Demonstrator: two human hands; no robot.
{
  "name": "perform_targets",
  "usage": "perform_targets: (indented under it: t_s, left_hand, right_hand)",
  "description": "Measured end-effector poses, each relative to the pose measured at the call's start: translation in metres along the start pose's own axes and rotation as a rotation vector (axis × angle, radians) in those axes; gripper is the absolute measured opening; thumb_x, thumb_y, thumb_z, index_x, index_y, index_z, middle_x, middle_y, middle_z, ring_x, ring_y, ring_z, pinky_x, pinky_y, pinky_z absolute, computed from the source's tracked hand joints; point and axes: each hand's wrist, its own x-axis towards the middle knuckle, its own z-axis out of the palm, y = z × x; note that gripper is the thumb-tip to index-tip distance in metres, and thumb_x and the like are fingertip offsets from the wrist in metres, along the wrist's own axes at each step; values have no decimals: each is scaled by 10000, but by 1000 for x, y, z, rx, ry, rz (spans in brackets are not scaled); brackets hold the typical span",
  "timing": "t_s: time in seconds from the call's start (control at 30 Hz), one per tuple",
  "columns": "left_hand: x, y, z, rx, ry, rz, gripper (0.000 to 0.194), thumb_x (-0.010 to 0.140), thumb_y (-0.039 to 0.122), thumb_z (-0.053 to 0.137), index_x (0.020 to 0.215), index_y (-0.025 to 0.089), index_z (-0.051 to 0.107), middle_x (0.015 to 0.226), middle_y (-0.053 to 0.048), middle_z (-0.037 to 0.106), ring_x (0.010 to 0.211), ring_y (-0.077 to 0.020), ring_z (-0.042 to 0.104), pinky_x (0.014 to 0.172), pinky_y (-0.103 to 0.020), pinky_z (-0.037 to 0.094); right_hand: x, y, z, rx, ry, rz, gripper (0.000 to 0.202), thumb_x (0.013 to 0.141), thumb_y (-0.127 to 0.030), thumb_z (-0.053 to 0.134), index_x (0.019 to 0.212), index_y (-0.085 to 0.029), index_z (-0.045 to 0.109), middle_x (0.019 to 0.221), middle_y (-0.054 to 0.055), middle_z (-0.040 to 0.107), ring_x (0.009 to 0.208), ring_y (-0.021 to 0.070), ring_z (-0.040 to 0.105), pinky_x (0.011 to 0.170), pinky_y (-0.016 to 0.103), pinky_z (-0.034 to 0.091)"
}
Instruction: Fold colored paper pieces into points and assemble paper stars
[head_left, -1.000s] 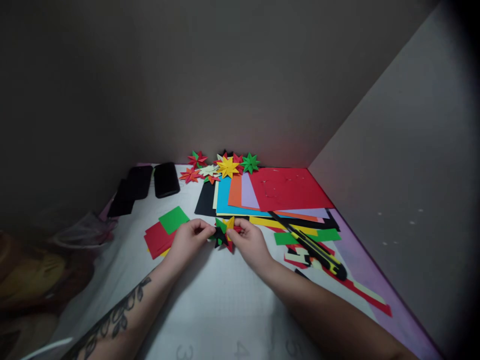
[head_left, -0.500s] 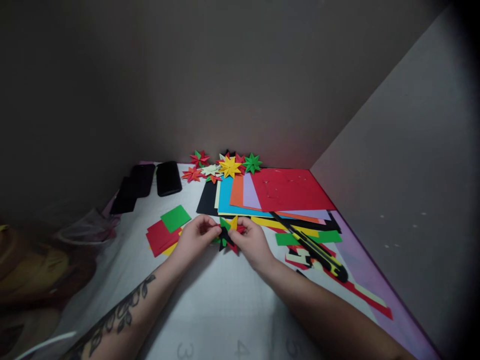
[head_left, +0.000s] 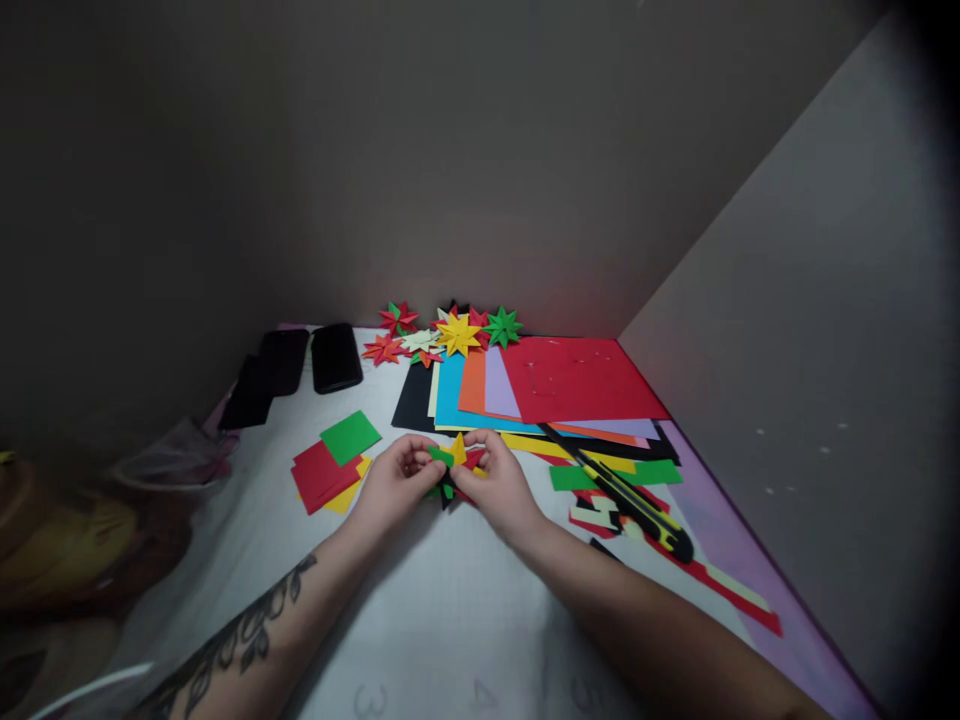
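Four colours, green, yellow, red and black, meet in the pointed, folded paper star (head_left: 454, 468) pinched between my left fingers (head_left: 411, 466) and right fingers (head_left: 486, 470), above the white, flat table (head_left: 450, 600).

Table (head_left: 420, 620) with scattered colored paper (head_left: 585, 378)

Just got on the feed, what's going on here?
The left hand and right hand together pinch a multicoloured folded-paper piece above the white mat. Finished-looking paper stars sit by the wall, in front of them coloured sheets. A cutter lies among paper strips on the right.
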Motion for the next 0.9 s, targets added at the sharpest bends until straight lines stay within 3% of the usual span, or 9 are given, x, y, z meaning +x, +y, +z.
perform_targets:
  t_s: [0.2, 0.37, 0.53, 0.73, 0.9]
  left_hand:
    - [-1, 1, -1, 71, -11, -24, 207, 673, 281, 669, 797, 146, 572, 575, 41, 511, 497, -81, 474, 471, -194, 344]
    - [1, 1, -3, 54, -29, -64, 277, 636, 315, 706, 810, 139, 582, 555, 36, 546, 472, -88, 499, 462, -195, 354]
    - [3, -1, -8, 112, -37, -45, 284, 625, 321, 711, 818, 137, 614, 586, 14, 582, 515, -116, 545, 503, -222, 395]
    - [4, 2, -11, 252, -58, -13, 306, 621, 321, 703, 859, 140, 641, 516, 45, 519, 451, -94, 462, 444, -202, 310]
    - [7, 0, -10, 88, -12, -36, 328, 627, 304, 708, 887, 145, 586, 505, 69, 472, 427, -66, 415, 433, -182, 274]
  right_hand:
    - [0, -1, -3, -79, -44, -23, 255, 671, -231, 620, 900, -188, 514, 643, -46, 528, 542, 93, 503, 483, 190, 400]
    - [3, 0, -4, 51, -62, 32, 194, 696, -293, 631, 795, -171, 518, 562, -57, 496, 453, 66, 436, 412, 171, 334]
    - [2, -1, -4, 3, -77, 53, 186, 689, -305, 638, 750, -170, 527, 501, -66, 479, 382, 65, 408, 346, 168, 283]
    - [1, -3, -3, -58, -86, 21, 130, 694, -260, 624, 722, -165, 539, 524, -56, 499, 411, 67, 434, 376, 173, 317]
    - [3, 2, -1, 49, -109, -20, 215, 691, -248, 645, 865, -184, 537, 730, -17, 610, 597, 97, 578, 536, 200, 452]
